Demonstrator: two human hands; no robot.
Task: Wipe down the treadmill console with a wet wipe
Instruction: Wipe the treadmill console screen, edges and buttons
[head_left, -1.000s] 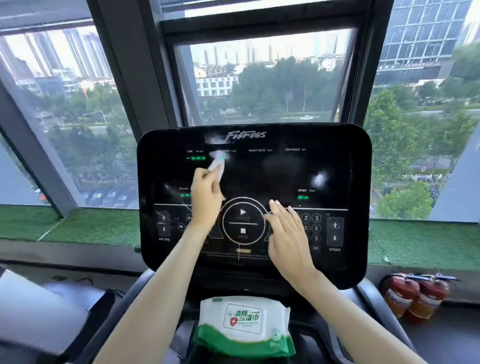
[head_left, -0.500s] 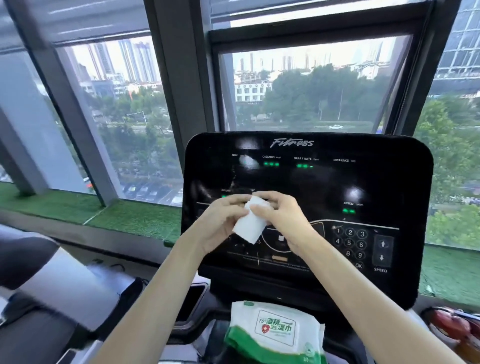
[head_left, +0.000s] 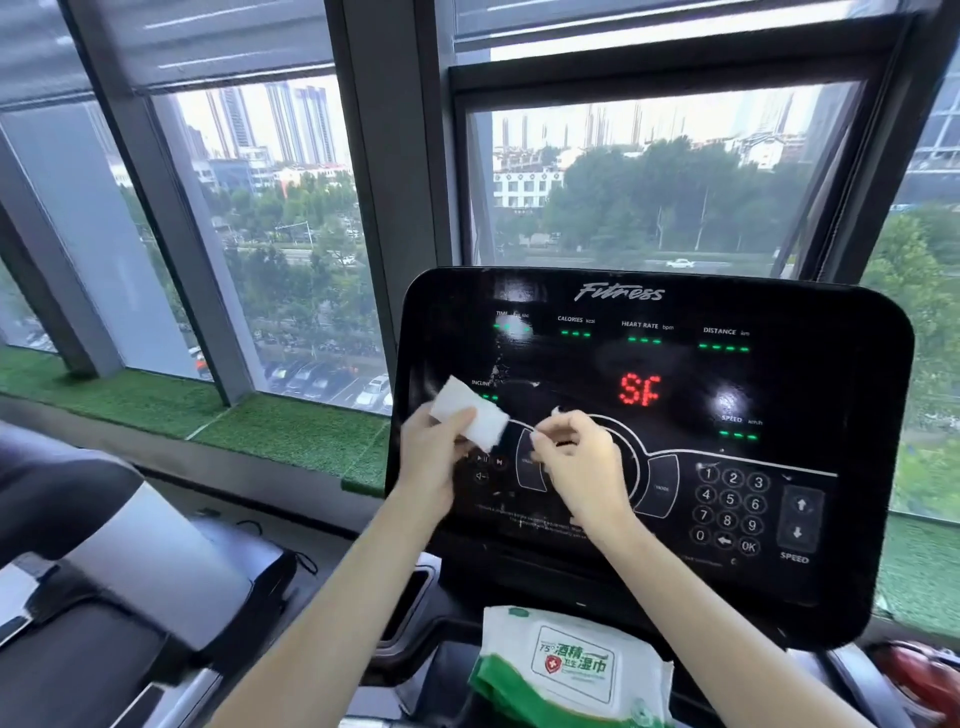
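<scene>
The black treadmill console (head_left: 810, 395) fills the centre right, with green readouts, a red "SF" display and a number keypad. My left hand (head_left: 434, 457) holds a folded white wet wipe (head_left: 467, 413) in front of the console's lower left, near the incline label. My right hand (head_left: 582, 462) hovers just right of it in front of the round centre control, fingers loosely curled and holding nothing; its fingertips sit close to the wipe's edge. Wet smears show on the console's upper left.
A white and green pack of wet wipes (head_left: 571, 670) lies on the tray below the console. Another machine's grey and black body (head_left: 104, 571) stands at the left. Windows and a green turf ledge (head_left: 291, 431) run behind. A red object (head_left: 919, 675) sits at lower right.
My right hand has let go of the wipe and drawn slightly right; my left hand now holds the wipe alone, further left. A red "SF" has lit on the console. The view shifted left.
</scene>
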